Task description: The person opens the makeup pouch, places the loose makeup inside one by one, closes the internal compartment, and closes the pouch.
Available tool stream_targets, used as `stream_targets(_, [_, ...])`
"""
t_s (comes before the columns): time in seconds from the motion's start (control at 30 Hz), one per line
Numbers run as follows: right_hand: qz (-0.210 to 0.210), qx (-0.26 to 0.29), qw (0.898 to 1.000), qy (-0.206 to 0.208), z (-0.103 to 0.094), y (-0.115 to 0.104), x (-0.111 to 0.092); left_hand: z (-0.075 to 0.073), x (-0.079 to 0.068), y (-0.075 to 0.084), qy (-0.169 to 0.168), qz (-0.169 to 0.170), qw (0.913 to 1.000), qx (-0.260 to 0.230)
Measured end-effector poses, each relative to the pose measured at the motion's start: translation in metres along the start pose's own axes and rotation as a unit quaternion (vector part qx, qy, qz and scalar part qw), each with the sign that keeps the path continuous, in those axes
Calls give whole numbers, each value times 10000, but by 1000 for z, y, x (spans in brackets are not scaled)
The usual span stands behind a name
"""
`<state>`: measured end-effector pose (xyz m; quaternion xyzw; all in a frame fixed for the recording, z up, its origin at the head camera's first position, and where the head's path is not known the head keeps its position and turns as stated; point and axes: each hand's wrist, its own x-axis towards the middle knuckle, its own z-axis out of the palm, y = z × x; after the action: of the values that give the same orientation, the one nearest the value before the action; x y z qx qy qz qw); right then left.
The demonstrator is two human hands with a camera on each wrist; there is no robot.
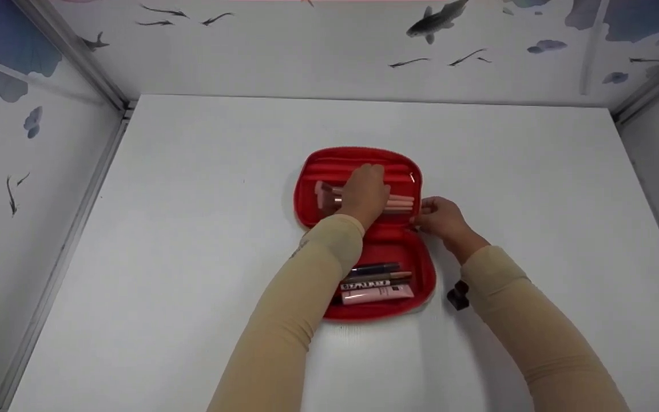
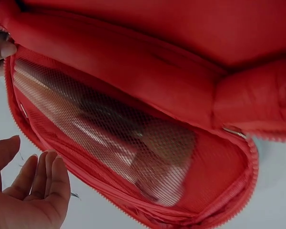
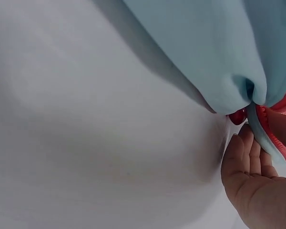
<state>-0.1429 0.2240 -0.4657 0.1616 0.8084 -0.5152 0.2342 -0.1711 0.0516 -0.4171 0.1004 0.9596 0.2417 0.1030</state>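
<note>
A red-lined, zippered makeup bag [image 1: 389, 243] lies unfolded on the table, its outside light blue in the right wrist view. Pinkish makeup brushes [image 2: 105, 138] sit behind a mesh pocket in the far half. Over that half is my left hand [image 1: 366, 191]; in the left wrist view its fingers are loosely bent with nothing between them. My right hand [image 3: 257, 176] pinches the bag's edge near the fold, thumb on the red inner side and fingers on the outer side. A pink tube [image 1: 378, 294] and several dark pens or pencils [image 1: 375, 269] lie in the near half.
A small black object [image 1: 458, 296] is on the white table [image 1: 192, 229], right of the bag and partly behind the right sleeve. White panels [image 1: 306, 57] with fish prints enclose the table at the back and sides.
</note>
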Motion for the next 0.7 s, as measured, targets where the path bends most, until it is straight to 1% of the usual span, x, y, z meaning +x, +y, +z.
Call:
stream_targets(0.1, [-83, -10, 9999, 67, 0, 1, 0, 5, 3, 6, 81, -8, 10000, -39])
stream_targets(0.2, [-196, 22, 9997, 125, 0, 3, 1, 10, 5, 13, 98, -53, 9997, -201])
stream_targets(0.4, [-303, 62, 9993, 225, 0, 3, 0, 16, 10, 26, 11, -228, 9979, -602])
stream_targets(0.5, [-323, 4, 9992, 253, 0, 1, -1, 19, 12, 30, 20, -395, 9955, -865])
stream_targets(0.6, [-369, -41, 9990, 233, 0, 0, -3, 21, 13, 32, 96, -583, 9917, -1143])
stream_targets(0.7, [-398, -132, 9989, 231, 0, 0, -5, 24, 15, 33, 191, -680, 9888, -1318])
